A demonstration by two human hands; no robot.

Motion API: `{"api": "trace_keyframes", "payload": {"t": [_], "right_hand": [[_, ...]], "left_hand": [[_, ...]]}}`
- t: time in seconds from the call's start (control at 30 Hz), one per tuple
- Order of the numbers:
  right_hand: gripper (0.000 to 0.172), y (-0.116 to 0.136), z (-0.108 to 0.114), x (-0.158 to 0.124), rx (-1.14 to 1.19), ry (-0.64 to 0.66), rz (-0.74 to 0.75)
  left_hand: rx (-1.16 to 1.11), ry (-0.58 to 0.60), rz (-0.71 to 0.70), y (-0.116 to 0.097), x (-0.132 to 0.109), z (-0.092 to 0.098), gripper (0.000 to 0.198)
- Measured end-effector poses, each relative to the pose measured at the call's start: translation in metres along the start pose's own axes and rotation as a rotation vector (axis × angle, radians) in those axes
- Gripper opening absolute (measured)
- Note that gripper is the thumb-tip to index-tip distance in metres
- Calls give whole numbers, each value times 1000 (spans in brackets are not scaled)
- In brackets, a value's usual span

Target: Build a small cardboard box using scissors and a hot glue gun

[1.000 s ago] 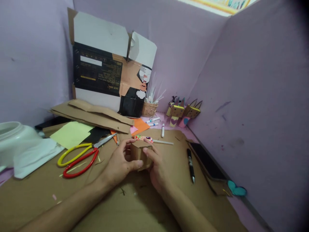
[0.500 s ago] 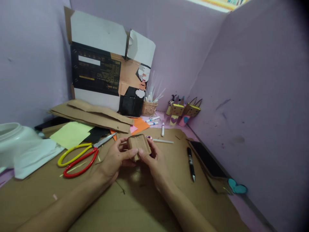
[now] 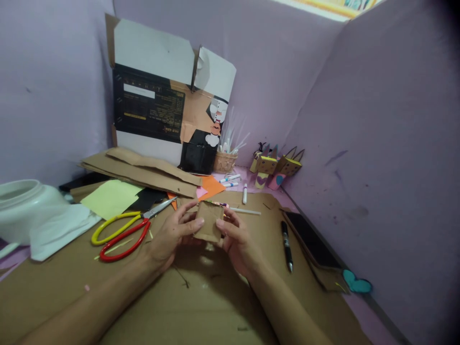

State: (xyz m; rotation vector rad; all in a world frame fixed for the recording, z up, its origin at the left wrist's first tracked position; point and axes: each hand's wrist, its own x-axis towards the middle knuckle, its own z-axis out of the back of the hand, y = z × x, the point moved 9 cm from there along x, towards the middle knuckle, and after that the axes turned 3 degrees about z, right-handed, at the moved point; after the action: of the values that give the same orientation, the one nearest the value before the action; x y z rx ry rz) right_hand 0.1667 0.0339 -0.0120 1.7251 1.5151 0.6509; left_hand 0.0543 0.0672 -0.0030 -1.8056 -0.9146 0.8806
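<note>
Both of my hands grip a small brown cardboard box (image 3: 209,221) just above a large brown cardboard sheet (image 3: 172,306) that covers the table. My left hand (image 3: 171,235) pinches the box's left side, thumb on its front face. My right hand (image 3: 235,239) clasps its right side with curled fingers. One flat face of the box is turned toward me. Behind the box lies a patterned stick (image 3: 244,211), partly hidden.
Scissors with yellow and red handles (image 3: 124,228) lie left of my hands. A black pen (image 3: 286,238) and a dark phone (image 3: 312,239) lie to the right. Cardboard strips (image 3: 143,168), coloured paper, a white jar (image 3: 25,206), a printed box (image 3: 168,110), a basket (image 3: 224,162) and small paper figures (image 3: 276,167) line the back.
The box was resting on the sheet; my hands have lifted it and turned it, so a flat face now points at me. The view has shifted slightly.
</note>
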Motion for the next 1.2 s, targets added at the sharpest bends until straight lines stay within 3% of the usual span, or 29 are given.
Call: {"api": "trace_keyframes", "payload": {"t": [0.17,0.27,0.43,0.57,0.67,0.8,0.87,1.03,1.2], "right_hand": [[63,1,2,0,-92,10,28],[57,4,5,2,-120,32,-19],[50,-8,-5,-3,-112,232,-278],[52,-12,-14,-7,-149,376,-256],[44,-12,-15,-6,-138,380,-172],[34,-4,-6,0,-177,243,12],[35,3,-2,1,-215,183,124],[38,9,1,1,-221,126,183],[40,7,-1,2,-234,166,165]], "left_hand": [[54,49,-77,-5,-1,-3,73],[37,30,-41,-5,-1,3,64],[59,189,109,2,-3,-1,48],[92,288,139,3,-9,-9,43],[169,144,43,-3,-7,1,47],[365,-282,-231,-23,-8,33,59],[472,-406,-293,-29,-11,40,53],[454,-279,-254,-27,-9,27,35],[486,-188,-267,-31,-16,15,47]]}}
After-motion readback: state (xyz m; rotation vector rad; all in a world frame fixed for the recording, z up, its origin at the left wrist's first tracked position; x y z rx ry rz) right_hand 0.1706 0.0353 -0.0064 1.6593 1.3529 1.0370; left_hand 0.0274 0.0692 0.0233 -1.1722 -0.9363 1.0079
